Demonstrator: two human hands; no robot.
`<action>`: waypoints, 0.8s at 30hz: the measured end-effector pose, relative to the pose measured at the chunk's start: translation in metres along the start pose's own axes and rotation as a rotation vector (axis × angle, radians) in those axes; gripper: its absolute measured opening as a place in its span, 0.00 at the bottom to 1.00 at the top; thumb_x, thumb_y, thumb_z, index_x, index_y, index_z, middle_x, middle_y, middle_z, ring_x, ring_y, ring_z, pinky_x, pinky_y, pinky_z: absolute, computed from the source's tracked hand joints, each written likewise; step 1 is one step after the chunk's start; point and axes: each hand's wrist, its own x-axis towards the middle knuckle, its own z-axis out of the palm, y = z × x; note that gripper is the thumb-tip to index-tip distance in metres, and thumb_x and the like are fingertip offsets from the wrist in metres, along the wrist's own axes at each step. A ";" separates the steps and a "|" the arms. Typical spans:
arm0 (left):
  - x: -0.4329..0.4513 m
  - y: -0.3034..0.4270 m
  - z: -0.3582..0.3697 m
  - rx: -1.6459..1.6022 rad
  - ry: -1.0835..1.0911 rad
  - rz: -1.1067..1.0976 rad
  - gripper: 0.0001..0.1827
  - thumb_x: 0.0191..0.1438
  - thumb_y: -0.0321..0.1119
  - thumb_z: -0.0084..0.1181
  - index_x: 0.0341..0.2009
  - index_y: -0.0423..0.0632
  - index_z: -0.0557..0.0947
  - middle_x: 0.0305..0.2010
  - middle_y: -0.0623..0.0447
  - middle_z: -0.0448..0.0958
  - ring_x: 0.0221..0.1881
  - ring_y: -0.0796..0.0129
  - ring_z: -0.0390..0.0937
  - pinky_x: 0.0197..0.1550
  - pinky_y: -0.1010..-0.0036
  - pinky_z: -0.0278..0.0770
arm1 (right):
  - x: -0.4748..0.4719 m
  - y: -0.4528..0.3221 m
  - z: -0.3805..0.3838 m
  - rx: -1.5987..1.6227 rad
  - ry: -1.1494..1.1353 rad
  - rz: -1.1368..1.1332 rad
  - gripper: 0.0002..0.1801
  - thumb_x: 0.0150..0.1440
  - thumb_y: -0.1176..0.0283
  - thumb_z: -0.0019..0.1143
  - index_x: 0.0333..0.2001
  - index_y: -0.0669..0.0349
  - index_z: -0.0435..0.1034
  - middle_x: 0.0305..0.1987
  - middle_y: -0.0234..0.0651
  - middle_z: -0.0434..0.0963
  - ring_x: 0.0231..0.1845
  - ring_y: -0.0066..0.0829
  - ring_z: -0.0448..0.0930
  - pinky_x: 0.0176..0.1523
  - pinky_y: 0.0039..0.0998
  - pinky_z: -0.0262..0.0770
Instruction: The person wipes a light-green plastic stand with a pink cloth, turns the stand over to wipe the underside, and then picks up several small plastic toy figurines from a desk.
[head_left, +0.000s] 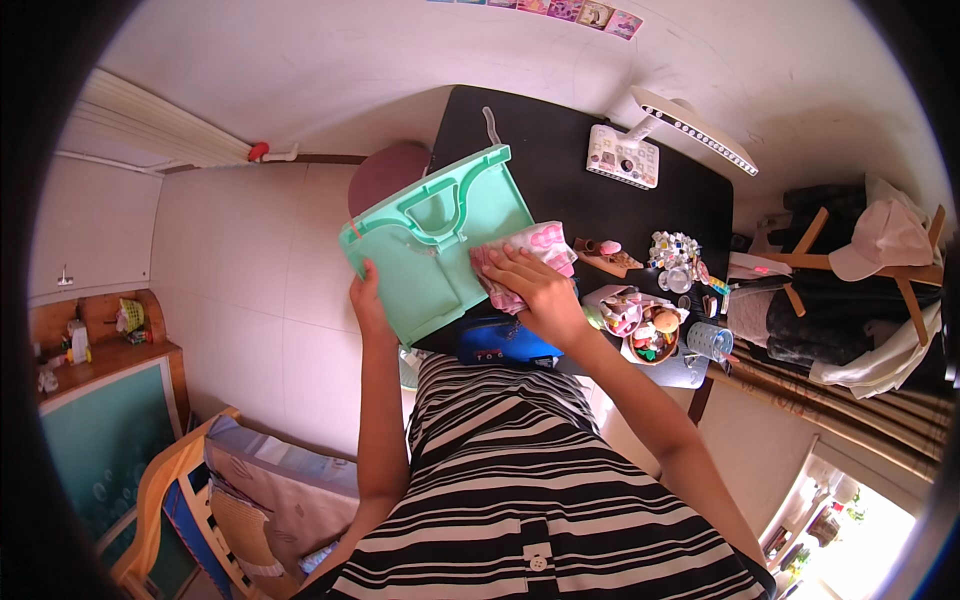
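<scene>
A mint-green plastic panel with a raised curved rim and a handle-like loop (409, 289) is held tilted over the near left part of a black table (540, 142). My left hand (369, 300) grips its lower left edge, thumb on the face and the other fingers hidden behind. Under my right hand (544, 292) lies a pink and white patterned cloth (551, 244), pressed against the panel's right edge. Just below the panel, a blue fabric pouch (499, 341) rests at the table's near edge, partly covered by my right hand and the cloth.
A white desk lamp (622, 156) stands at the back of the table. On the right are a basket of small toys (654, 337), a pink container (622, 315), a pile of beads (675, 251) and a blue cup (709, 341). A round mauve object (386, 176) is behind the panel.
</scene>
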 end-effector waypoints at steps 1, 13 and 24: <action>0.001 -0.002 -0.001 -0.014 0.000 -0.016 0.23 0.59 0.44 0.44 0.49 0.37 0.69 0.43 0.48 0.73 0.41 0.64 0.74 0.42 0.71 0.73 | 0.001 -0.002 -0.002 0.003 0.009 0.019 0.31 0.32 0.87 0.50 0.47 0.61 0.68 0.52 0.40 0.70 0.59 0.40 0.67 0.62 0.38 0.61; -0.001 -0.007 0.011 0.014 0.005 -0.020 0.26 0.60 0.47 0.39 0.53 0.37 0.65 0.46 0.46 0.72 0.44 0.61 0.73 0.47 0.68 0.71 | 0.021 -0.005 -0.002 0.091 0.013 0.097 0.34 0.35 0.85 0.52 0.52 0.58 0.65 0.58 0.44 0.64 0.64 0.48 0.58 0.66 0.42 0.51; -0.001 -0.006 -0.001 -0.119 -0.097 -0.128 0.27 0.60 0.48 0.38 0.54 0.38 0.64 0.47 0.44 0.71 0.45 0.58 0.73 0.47 0.64 0.73 | 0.015 0.022 -0.048 0.252 0.230 0.315 0.42 0.38 0.70 0.67 0.59 0.58 0.57 0.63 0.48 0.58 0.67 0.49 0.52 0.66 0.44 0.45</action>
